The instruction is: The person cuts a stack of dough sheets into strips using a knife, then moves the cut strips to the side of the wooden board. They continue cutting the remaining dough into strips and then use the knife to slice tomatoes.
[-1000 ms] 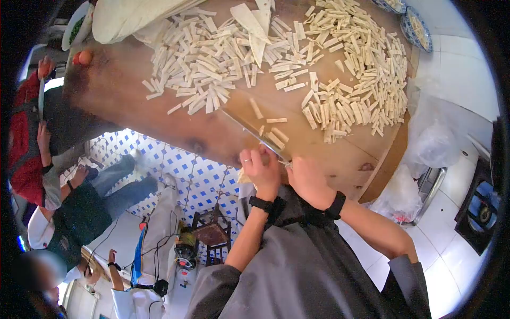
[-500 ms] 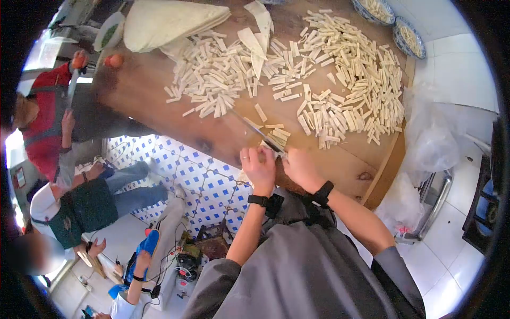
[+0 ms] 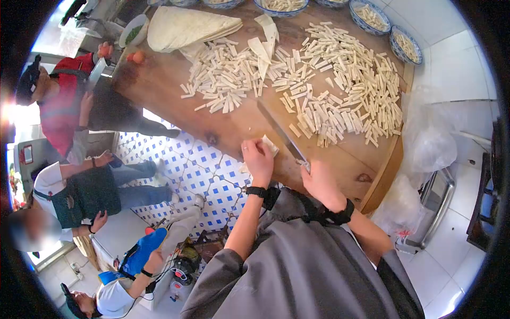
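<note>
Dough [image 3: 270,145], seemingly layered, in left hand [image 3: 258,159]; right hand's [image 3: 322,183] knife [image 3: 281,131] near strips [image 3: 324,114]

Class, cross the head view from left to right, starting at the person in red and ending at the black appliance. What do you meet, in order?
Person in red, bowl of greens, folded dough sheets, left hand, right hand, plastic bags, black appliance.

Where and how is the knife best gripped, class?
Grip the knife by the handle at its near end, from the near right, as the right hand does. The blade slants far and left over the table, so that should keep fingers off it.
</note>
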`<state>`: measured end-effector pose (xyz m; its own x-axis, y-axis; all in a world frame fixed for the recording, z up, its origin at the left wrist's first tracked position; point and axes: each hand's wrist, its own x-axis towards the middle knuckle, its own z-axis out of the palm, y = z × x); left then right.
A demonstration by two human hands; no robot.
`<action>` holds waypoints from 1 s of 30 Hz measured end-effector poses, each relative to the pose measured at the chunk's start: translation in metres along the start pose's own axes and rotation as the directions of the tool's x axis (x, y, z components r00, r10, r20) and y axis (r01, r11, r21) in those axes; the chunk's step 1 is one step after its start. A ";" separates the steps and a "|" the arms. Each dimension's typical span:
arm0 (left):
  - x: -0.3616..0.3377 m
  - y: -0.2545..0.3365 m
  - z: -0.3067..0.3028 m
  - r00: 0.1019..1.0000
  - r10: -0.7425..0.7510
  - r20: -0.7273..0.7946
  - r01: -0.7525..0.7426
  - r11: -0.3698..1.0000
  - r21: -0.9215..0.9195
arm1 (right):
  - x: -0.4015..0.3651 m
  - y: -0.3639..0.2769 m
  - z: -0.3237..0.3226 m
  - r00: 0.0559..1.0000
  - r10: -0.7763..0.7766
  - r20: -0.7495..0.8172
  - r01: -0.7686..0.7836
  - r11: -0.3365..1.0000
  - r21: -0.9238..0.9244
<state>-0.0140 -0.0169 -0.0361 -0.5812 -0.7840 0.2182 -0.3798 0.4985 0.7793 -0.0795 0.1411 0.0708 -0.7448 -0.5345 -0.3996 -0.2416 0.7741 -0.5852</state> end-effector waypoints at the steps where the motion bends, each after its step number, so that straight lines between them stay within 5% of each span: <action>1: 0.000 0.000 0.000 1.000 0.003 0.005 -0.003 1.000 0.000 | -0.008 -0.005 -0.001 1.000 0.005 -0.002 -0.005 1.000 0.003; 19: -0.002 0.004 0.000 0.998 0.027 -0.058 -0.025 0.999 0.021 | -0.041 -0.029 -0.001 0.987 0.110 0.116 -0.088 0.980 -0.181; 21: -0.002 0.006 -0.007 0.990 0.115 -0.084 -0.090 0.962 0.258 | -0.038 -0.026 0.002 0.986 0.109 0.125 -0.084 0.979 -0.184; 30: -0.002 -0.001 -0.002 0.992 0.052 -0.114 -0.035 0.989 0.142 | -0.007 -0.039 -0.017 0.965 0.118 0.236 -0.074 0.979 -0.188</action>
<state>-0.0106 -0.0167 -0.0360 -0.5142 -0.7941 0.3241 -0.4575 0.5736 0.6795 -0.0758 0.1209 0.1083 -0.5999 -0.5044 -0.6210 -0.2990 0.8613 -0.4107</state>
